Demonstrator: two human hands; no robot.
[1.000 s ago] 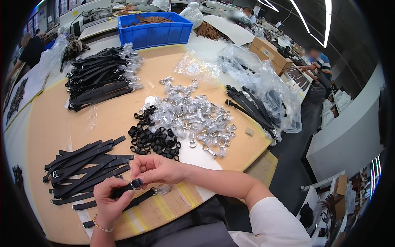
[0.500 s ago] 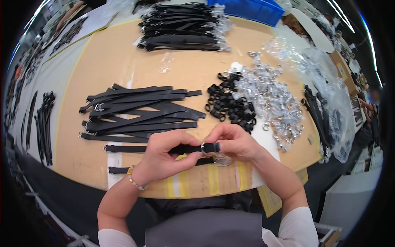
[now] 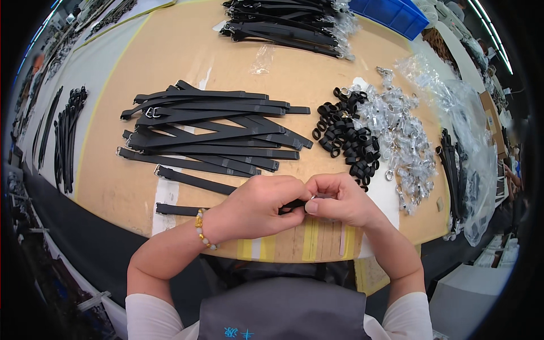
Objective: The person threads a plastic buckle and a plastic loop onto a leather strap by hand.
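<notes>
Both hands together over the near edge of the tan table [image 3: 187,48]. Left hand [image 3: 258,207] and right hand [image 3: 343,201] both pinch a black strap [image 3: 296,203], fingertips meeting; fingers hide most of the end, with a bit of metal glinting there. 2 strap tails [image 3: 195,180] stick out left of the left hand; can't tell which is the held strap's.

Clutter: crossed strap heap [image 3: 209,136] just beyond the left hand. Black loops [image 3: 348,136] pile up just past the right hand, touching plastic-wrapped metal clips [image 3: 399,141]. Clear plastic bags [image 3: 470,164] far right, over more straps. Finished-looking bundle [image 3: 280,28] and blue bin [image 3: 391,17] at the back, well apart from the hands.
</notes>
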